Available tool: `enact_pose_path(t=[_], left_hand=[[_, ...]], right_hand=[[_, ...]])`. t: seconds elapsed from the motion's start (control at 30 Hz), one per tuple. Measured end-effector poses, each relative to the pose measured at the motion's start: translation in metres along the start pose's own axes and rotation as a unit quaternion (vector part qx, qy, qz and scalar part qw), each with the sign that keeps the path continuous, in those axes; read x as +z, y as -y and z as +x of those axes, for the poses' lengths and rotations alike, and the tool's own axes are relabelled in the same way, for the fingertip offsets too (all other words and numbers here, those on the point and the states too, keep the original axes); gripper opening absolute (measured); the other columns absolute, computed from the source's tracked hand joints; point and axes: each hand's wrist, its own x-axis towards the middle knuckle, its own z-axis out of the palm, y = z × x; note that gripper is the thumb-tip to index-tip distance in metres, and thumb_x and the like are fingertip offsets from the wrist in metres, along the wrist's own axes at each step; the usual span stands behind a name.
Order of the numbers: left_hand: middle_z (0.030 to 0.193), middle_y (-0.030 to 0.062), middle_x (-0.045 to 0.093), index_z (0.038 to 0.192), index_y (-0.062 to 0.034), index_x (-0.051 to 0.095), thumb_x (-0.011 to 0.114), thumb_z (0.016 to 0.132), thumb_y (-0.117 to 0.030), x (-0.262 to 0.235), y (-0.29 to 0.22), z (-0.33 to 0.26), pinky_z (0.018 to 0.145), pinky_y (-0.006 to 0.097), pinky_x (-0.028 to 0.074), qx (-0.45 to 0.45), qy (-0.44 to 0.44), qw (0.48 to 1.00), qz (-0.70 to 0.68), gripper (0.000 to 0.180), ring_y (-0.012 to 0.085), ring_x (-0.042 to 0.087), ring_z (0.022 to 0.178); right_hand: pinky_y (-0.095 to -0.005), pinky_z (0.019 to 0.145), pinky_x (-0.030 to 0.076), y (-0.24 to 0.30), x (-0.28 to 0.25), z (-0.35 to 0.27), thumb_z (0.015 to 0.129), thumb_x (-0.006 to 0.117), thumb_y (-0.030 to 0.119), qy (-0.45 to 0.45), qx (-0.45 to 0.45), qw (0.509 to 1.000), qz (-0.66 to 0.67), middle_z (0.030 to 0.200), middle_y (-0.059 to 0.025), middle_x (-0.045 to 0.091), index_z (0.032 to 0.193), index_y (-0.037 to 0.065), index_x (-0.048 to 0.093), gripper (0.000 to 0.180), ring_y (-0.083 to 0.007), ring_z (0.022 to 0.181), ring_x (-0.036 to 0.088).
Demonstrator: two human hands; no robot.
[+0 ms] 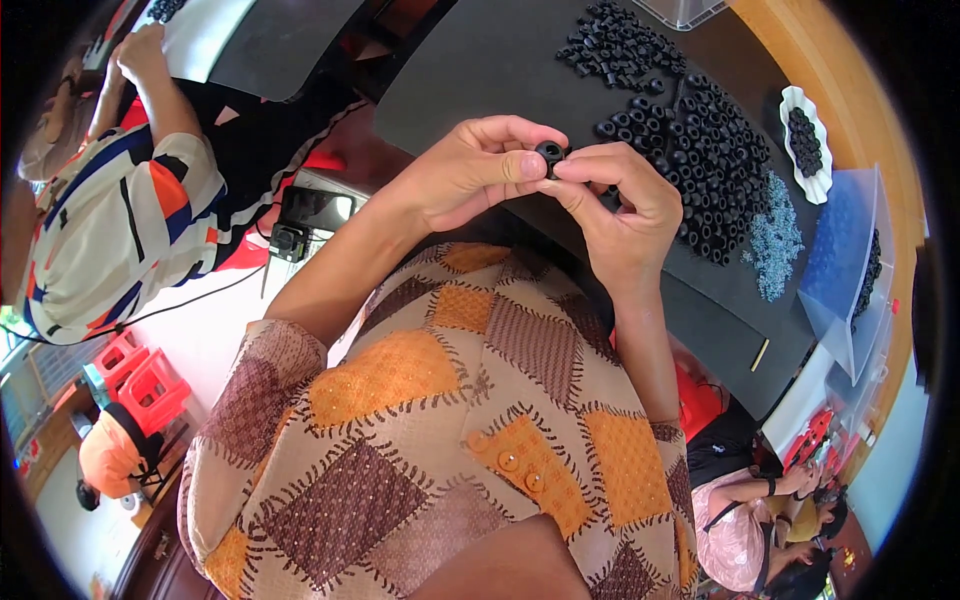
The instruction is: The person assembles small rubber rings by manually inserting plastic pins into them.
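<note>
A small round black part with a hole in it (549,152) is pinched at the fingertips, above the near edge of the dark table mat. Thumb and forefinger of my left hand (475,172) grip it from the left. My right hand (625,200) is closed too, its thumb and forefinger pressed together against the part's right side; whether a second small piece sits there is hidden. Just beyond the right hand lies a large pile of black ring-shaped parts (720,165). Farther back is a heap of smaller black pieces (620,45).
Right of the rings are small pale-blue pieces (773,240), a scalloped white dish (820,185) of black pieces and a translucent bluish bin (840,270). A thin brass-coloured stick (760,354) lies nearer. Another person (130,220) is at the left; more people sit lower right.
</note>
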Motion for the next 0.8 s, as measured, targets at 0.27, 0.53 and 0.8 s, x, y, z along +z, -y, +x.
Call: enact_pose_path(t=[0.27,0.53,0.8], left_hand=[[0.111,0.0082,0.068,0.116,-0.0040,0.067,0.075,0.085,-0.008,0.002,0.003,0.003,0.089,0.031,0.056,0.021,-0.016,0.999,0.025,0.031,0.0164,0.066,0.099],[0.100,0.0087,0.069,0.115,0.0021,0.067,0.072,0.086,-0.002,0.004,0.002,0.007,0.080,0.026,0.056,0.032,-0.026,0.994,0.106,0.030,0.0143,0.067,0.088],[0.103,0.0069,0.070,0.114,-0.0021,0.069,0.079,0.082,-0.009,-0.006,0.007,0.009,0.087,0.030,0.055,0.022,-0.006,0.990,0.141,0.034,0.0138,0.067,0.094]], right_hand=[[-0.0239,0.057,0.046,-0.011,0.000,-0.005,0.071,0.081,-0.004,-0.007,-0.012,0.999,0.040,0.078,-0.0054,0.069,0.081,0.004,0.071,0.016,-0.0133,0.068,0.063],[-0.0267,0.070,0.047,-0.004,-0.017,0.004,0.066,0.084,0.004,0.057,0.047,0.996,-0.041,0.093,-0.0043,0.066,0.086,0.005,0.070,0.026,-0.0144,0.084,0.061],[-0.0343,0.091,0.048,-0.004,-0.026,0.014,0.066,0.082,0.010,0.148,0.014,0.986,-0.077,0.126,-0.0063,0.060,0.109,0.011,0.074,0.044,-0.0222,0.110,0.058]])
